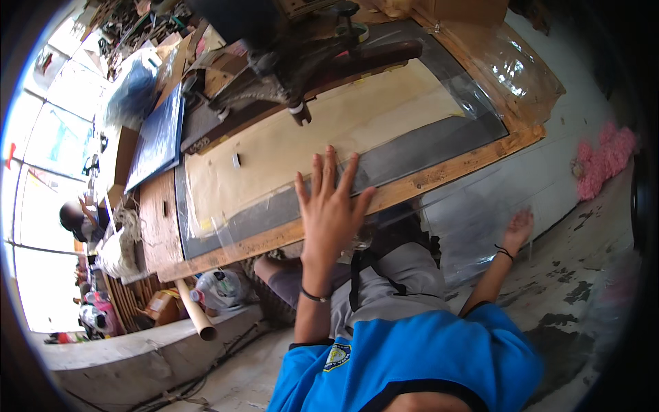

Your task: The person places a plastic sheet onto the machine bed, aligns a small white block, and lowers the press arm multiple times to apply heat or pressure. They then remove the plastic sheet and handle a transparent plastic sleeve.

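My left hand [332,209] lies with spread fingers at the near edge of the worktable. Its fingertips rest on a long beige sheet [274,165], and the palm is over the dark grey mat [412,152] and wooden edge. Out to the right, my right hand [519,230] is raised beside the table with its fingers curled in. A blurred clear plastic sheet [470,230] hangs around it and appears to be in its grip; the exact hold is hard to see. A small shiny piece [237,161] sits on the beige sheet's left part.
A dark metal machine [285,75] stands over the table's far side. A blue panel [158,137] leans at the left; clear plastic wrap [511,69] covers the far right corner. Below are a cardboard tube [194,312] and a pink fluffy thing [605,159]. Another person [82,218] is far left.
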Motion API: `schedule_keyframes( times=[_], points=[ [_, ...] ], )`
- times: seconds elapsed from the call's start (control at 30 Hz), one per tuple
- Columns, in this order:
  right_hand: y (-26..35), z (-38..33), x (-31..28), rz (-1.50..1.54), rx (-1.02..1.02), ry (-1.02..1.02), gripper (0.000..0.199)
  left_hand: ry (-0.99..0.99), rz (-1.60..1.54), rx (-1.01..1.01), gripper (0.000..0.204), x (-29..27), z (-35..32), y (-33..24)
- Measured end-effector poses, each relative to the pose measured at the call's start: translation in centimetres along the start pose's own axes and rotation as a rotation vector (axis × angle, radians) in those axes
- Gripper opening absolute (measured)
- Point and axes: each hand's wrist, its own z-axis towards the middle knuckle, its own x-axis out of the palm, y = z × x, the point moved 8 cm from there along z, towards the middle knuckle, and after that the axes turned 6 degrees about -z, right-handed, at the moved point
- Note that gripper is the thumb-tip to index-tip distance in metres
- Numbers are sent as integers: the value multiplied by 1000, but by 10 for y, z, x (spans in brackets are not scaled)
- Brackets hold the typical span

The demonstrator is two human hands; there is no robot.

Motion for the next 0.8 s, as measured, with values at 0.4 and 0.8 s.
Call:
schedule_keyframes(
  times=[0.4,0.8],
  points=[
    [200,-187,153,119,-800,323,46,-18,-45,-141,73,-65,-40,89],
    [109,-268,364,-868,-1092,1194,53,-36,-123,31,47,-54,-14,66]
  ],
)
